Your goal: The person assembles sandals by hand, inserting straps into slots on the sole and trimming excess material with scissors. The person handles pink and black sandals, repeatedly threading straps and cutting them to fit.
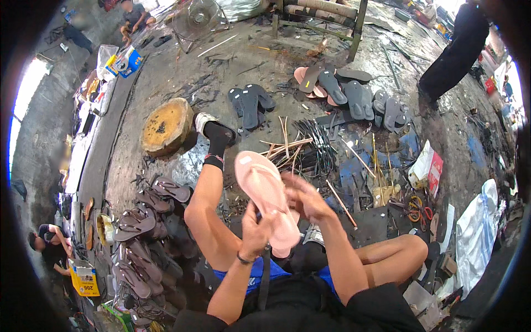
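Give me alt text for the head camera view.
A seated person's left hand and right hand hold a pink flip-flop sole above their lap; dark soles and finished sandals lie on the littered floor.

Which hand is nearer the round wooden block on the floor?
Left. The left hand grips the pink sandal sole on the side toward the wooden block; the right hand holds its far side.

Head-worn fisheye, downward, close above lap
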{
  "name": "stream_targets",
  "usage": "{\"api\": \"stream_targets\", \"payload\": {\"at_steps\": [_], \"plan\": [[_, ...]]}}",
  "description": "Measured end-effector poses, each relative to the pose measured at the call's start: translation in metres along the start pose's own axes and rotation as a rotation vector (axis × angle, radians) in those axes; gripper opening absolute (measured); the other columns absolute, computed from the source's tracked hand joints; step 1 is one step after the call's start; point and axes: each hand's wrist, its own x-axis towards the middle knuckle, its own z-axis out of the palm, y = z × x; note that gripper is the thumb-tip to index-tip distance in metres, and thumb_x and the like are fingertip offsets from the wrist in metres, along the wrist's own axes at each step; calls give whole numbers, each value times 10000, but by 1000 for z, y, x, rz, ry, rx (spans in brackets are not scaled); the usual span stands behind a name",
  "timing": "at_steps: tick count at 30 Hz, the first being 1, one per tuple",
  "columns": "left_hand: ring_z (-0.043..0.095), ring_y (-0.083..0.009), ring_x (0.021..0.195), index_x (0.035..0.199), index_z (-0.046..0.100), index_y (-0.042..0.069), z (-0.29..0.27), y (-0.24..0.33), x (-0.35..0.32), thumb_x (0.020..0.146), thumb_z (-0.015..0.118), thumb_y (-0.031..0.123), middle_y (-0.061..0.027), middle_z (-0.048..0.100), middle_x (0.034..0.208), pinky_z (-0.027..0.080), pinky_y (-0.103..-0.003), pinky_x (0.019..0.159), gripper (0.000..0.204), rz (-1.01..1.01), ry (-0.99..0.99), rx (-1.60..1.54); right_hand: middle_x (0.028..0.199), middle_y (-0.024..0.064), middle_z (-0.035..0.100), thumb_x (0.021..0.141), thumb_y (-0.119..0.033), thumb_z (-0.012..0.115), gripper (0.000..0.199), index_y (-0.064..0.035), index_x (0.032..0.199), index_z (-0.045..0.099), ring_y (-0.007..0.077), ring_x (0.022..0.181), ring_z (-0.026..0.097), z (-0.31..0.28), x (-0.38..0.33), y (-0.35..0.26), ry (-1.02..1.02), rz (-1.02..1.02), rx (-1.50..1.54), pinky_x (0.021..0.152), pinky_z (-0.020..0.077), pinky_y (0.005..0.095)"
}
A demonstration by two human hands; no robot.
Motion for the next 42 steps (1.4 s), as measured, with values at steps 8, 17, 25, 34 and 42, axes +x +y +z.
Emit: {"api": "stream_targets", "payload": {"at_steps": [8,17,25,34,42], "plan": [[673,-183,998,1347,452,-9,-22,-12,6,980,531,11,-125,632,1166,590,-329,853,376,-7,14,-143,911,-32,626,972,-114,640,161,-38,1113,653,72,765,572,-5,-22,66,-227,176,392,697,481,235],[567,-226,1228,1472,388,-18,-145,22,95,963,641,107,-145,548,1388,475,-369,1022,582,316,305,54,1209,254,666,853,-209,710,420,-2,1209,632,370,1058,683,-156,10,26,510,1,-1672,874,553,481],[682,-165,940,1476,286,-68,-321,57,98,919,690,72,-129,653,1158,569,-272,783,702,219,697,232,1127,215,686,801,-228,779,401,-68,1121,599,421,1067,663,-218,-32,28,763,408,-1646,887,534,515],[647,-323,1151,1559,122,-56,-313,33,42,912,706,150,-265,600,1321,513,-394,964,896,149,850,957,1027,219,708,797,-174,721,321,-40,1064,607,424,1003,682,-208,-25,32,768,271,-1698,869,538,507],[467,-299,1346,1604,170,87,-260,-76,-88,845,764,113,-177,418,1518,410,-403,1098,965,-180,916,220,931,76,722,947,-111,682,229,32,1127,675,174,816,704,-190,-14,-11,593,8,-996,719,570,300]]}}
